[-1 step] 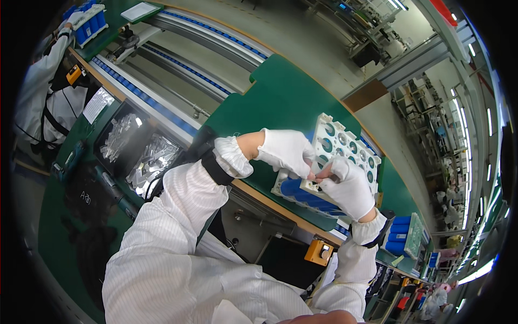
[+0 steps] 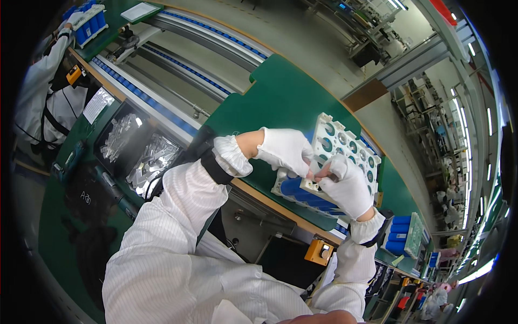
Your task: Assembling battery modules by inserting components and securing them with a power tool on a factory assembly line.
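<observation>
Right hand (image 2: pixel 348 189) is shifting slightly leftward, it and left hand (image 2: pixel 284 148) curling fingers, hold unclear, at blue-and-white cell block (image 2: pixel 356 153), right of frame centre, apparently edge work, next needing steady fingertips.

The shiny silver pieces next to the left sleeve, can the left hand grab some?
Probably yes, though the left hand would first have to leave the white holder, where it's beside the right hand. The silver pieces lie close to the left sleeve, mostly uncovered.
</observation>
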{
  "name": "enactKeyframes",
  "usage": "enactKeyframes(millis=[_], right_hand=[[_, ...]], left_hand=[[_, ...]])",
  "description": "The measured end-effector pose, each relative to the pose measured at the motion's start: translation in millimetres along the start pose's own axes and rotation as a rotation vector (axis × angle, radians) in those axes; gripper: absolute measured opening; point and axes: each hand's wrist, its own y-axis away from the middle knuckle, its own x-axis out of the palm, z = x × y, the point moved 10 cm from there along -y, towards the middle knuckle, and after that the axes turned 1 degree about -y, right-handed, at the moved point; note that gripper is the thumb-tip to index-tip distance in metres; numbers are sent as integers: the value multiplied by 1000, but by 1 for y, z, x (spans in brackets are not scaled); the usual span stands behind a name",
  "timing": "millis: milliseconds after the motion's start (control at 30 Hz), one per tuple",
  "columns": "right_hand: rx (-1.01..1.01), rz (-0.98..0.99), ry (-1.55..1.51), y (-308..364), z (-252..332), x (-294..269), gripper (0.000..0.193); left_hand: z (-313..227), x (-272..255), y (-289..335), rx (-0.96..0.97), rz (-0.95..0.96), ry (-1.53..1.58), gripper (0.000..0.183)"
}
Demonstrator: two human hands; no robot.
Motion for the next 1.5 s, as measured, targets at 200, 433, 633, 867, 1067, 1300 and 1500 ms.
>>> enactKeyframes(millis=[200, 433, 633, 867, 1067, 1300, 1500], right_hand=[[39, -29, -142, 6, -13, 3, 9], [66, -19, -235, 6, -22, 5, 7], [172, -142, -427, 13, -40, -8, 19], [170, -80, -571, 17, -36, 0, 24], [56, -68, -497, 14, -36, -2, 25], [100, -43, -562, 16, -36, -2, 26], [128, -21, -570, 18, -34, -5, 26]], left_hand=[[17, 11, -6, -51, 77, 126, 32], [39, 16, -17, -143, 111, 224, 36], [-24, -29, 27, 52, -155, 126, 38], [-21, -59, 177, -187, -638, -60, 28], [109, 9, 234, -562, -669, -230, 21], [113, 22, 189, -521, -508, -954, 39], [107, 23, 182, -677, -408, -987, 27]])
